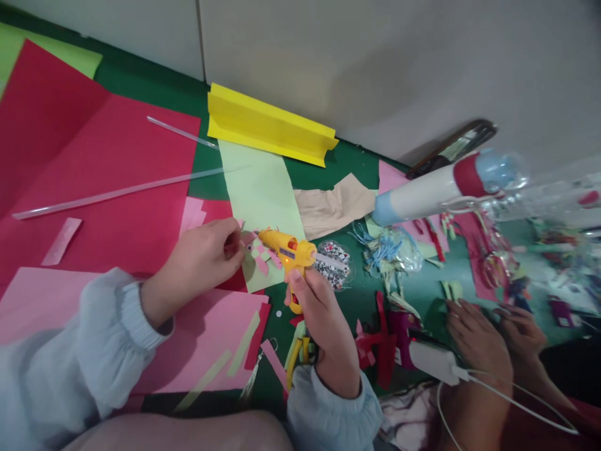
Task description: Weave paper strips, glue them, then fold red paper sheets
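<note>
A yellow hot glue gun is in my right hand, fingers wrapped round its handle. A clear glue stick sticks out of its back end, and its nozzle points left toward my other hand. My left hand is closed in a pinch on a small pink paper strip close to the nozzle; the fingertips partly hide it. Just under the nozzle lies a woven pink and green paper piece, resting on a light green sheet.
Red paper and pink paper cover the left side, with clear glue sticks on top. A folded yellow sheet stands by the wall. Beads and a white-blue bottle lie rightward. Another person's hands work at right.
</note>
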`<state>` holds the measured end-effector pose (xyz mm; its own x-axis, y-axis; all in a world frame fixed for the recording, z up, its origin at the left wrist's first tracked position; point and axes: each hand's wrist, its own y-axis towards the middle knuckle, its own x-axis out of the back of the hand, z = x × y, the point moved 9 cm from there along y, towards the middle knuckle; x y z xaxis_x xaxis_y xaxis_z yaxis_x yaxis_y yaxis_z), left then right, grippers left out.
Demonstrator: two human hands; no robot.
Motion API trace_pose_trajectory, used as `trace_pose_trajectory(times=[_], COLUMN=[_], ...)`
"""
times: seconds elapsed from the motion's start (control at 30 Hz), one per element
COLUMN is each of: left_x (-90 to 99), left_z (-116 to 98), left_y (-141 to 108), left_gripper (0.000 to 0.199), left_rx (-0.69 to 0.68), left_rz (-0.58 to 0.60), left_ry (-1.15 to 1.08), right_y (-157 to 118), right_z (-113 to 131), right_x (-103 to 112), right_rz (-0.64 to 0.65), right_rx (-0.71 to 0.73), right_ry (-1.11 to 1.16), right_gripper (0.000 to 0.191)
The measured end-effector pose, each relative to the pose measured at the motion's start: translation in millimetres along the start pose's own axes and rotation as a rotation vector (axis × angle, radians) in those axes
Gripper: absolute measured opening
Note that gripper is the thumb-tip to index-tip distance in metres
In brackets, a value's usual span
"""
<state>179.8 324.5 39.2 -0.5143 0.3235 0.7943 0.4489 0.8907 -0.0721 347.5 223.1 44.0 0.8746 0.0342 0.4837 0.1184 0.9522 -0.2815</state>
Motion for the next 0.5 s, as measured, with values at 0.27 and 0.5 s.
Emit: trace_pose_trajectory(times=[0.27, 0.5], left_x=[-1.0, -0.2], left_z=[-0.2, -1.2], left_y=[-0.8, -1.0], left_gripper=[0.014, 0.015], left_rx=[-0.011, -0.01], left_rz=[-0.001, 0.007], left_ry=[0.007, -0.021], right_y=[0.0, -1.6], right_z=[1.1, 0.8], right_x=[-2.2, -1.4], right_rz=[0.014, 0.012], right_rx=[-0.015, -0.002], right_ry=[0.016, 0.015], right_gripper=[0.04, 0.04])
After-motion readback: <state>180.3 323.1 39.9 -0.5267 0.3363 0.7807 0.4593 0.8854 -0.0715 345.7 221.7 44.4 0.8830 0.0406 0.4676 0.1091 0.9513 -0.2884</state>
